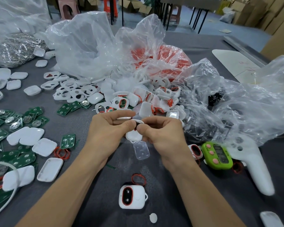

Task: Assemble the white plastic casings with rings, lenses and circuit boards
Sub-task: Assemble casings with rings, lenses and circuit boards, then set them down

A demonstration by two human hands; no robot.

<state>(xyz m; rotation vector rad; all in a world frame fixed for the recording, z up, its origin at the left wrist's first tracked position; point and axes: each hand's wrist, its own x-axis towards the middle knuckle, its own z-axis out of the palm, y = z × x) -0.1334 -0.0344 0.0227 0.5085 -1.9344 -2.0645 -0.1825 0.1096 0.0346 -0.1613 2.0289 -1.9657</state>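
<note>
Hands raised over the counter (105,181), mid-field. Left hand (108,128) and right hand (161,135) meet on one white casing (134,135); each grip is pinched on it, thumbs on top. Clear lens (141,150) on the counter just below. Closed casing (132,196) nearer the body, red ring (138,179) just beside it. Green circuit boards (23,158) scattered left.

We see white casings (44,147) and green circuit boards (24,159) with silver discs on a grey counter (105,179). Thin red rings (138,179) lie among them, a lime-green timer (217,155) carries pink buttons, and clear bags (92,45) veil red stock.
</note>
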